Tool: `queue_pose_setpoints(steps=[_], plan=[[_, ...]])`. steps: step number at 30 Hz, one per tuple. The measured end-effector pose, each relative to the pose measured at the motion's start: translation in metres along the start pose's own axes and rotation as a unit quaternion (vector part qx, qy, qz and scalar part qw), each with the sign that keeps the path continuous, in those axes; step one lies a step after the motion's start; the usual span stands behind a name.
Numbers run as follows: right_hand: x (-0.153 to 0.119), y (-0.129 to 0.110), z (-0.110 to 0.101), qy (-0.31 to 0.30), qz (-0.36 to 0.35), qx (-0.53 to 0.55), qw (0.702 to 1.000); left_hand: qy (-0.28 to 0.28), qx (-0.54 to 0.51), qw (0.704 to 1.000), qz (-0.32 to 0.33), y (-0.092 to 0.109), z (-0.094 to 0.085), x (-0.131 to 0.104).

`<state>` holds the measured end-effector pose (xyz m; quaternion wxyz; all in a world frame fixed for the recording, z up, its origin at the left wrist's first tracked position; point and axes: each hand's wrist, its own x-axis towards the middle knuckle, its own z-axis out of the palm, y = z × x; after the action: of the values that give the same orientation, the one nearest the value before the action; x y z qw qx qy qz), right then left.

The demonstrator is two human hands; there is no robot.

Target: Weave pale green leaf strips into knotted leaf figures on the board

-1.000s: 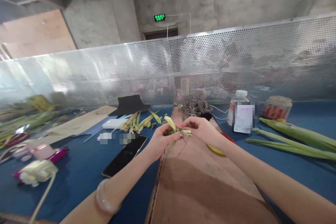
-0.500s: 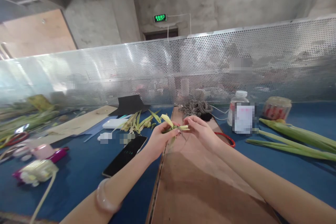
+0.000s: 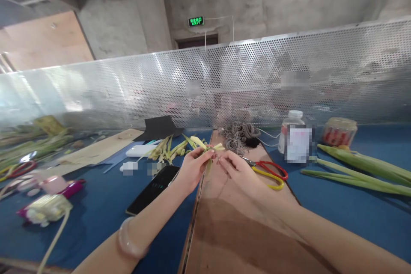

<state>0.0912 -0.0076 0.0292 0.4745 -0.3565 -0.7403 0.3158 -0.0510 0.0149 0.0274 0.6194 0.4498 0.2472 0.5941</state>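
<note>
Over the wooden board (image 3: 244, 222), my left hand (image 3: 194, 167) pinches a small bundle of pale green leaf strips (image 3: 198, 141). My right hand (image 3: 236, 169) is close beside it on the right, thumb and fingers pressed together on what looks like a thin grey thread (image 3: 217, 157). Strip ends stick out between the two hands. Scissors with red and yellow handles (image 3: 271, 175) lie on the board just beyond my right hand, their blades partly hidden by it.
Grey cord (image 3: 239, 135) is heaped at the board's far end. A bottle (image 3: 282, 139), jar (image 3: 339, 132) and long green leaves (image 3: 366, 169) are at right. At left lie a phone (image 3: 152, 190), cut leaf pieces (image 3: 163, 150) and another pair of scissors (image 3: 21, 169).
My right hand has moved down and slightly left, uncovering the scissors' yellow handle. The leaf bundle and my left hand have shifted slightly left.
</note>
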Motion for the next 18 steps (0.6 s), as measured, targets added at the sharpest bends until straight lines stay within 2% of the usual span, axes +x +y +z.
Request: queue_pose_setpoints(steps=[3,8,18], plan=[[-0.003,-0.009,0.000,0.004,-0.026,-0.093,0.995,-0.001,-0.013,1.000,-0.003,0.000,0.001,-0.001],[-0.007,-0.014,0.003,0.001,-0.064,-0.182,0.981,0.010,-0.034,0.999,-0.016,-0.002,0.005,-0.003],[-0.010,-0.003,-0.006,-0.017,-0.088,-0.192,0.977,0.022,-0.081,0.995,-0.049,-0.002,0.004,-0.002]])
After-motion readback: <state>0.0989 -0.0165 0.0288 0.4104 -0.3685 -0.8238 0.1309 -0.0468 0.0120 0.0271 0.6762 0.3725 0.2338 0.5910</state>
